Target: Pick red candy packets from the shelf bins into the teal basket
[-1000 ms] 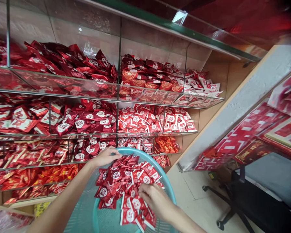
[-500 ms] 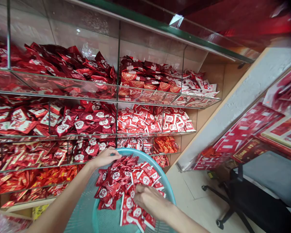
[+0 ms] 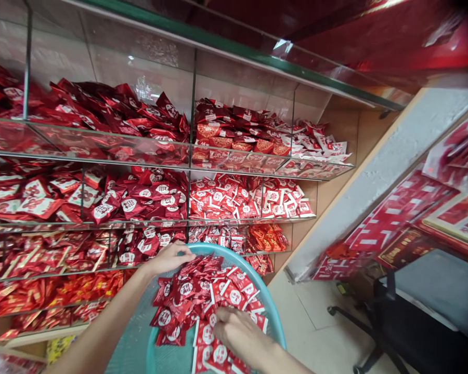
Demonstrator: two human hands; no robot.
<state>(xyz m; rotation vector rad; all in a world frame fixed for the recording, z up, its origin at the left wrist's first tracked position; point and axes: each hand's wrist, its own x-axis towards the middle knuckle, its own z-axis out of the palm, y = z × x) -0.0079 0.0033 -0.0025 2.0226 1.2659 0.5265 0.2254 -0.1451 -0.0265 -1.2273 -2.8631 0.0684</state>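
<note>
A round teal basket [image 3: 276,317] holds two groups of small packets: dark red ones [image 3: 187,288] with white round labels on the left, and brighter red ones [image 3: 234,297] with white edges on the right. My left hand [image 3: 174,258] is at the basket's far left rim, its fingers bent and close together over the edge of the dark packets; what they grip, if anything, is hidden. Over the brighter packets, my right hand [image 3: 236,332] has its fingers curled down against them. Its fingertips are out of sight behind the hand.
Glass-fronted shelves [image 3: 148,224] full of red packets rise behind the basket. At the right are a grey wall edge [image 3: 351,192], stacked red goods [image 3: 398,213] and a black wheeled chair [image 3: 425,322]. Pale floor tiles [image 3: 302,306] show between basket and chair.
The shelves and basket sit slightly lower in the view. My right hand has shifted slightly down over the brighter packets, still curled. My left hand stays at the rim.
</note>
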